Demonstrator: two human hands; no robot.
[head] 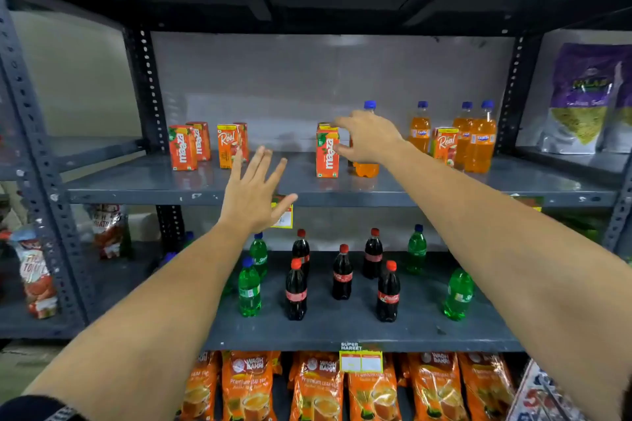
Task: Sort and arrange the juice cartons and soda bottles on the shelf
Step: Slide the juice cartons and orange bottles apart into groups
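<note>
On the middle shelf (444,196), a Maaza juice carton (326,161) stands near the centre. My right hand (367,138) pinches its upper right corner, index finger on top and thumb on the side. That hand hides most of an orange soda bottle (366,169) just behind it. My left hand (254,191) hovers open in front of the shelf edge, fingers spread, holding nothing. At the left stand two Maaza cartons (183,149) and Real cartons (228,147). On the right, three orange soda bottles (480,143) surround another Real carton (444,147).
The lower shelf (342,335) holds scattered cola bottles (388,294) and green soda bottles (249,290). Orange tea packets (316,386) fill the bottom row. A purple snack bag (584,99) stands in the right bay and red pouches (36,277) in the left bay. Steel uprights (147,89) frame the shelf.
</note>
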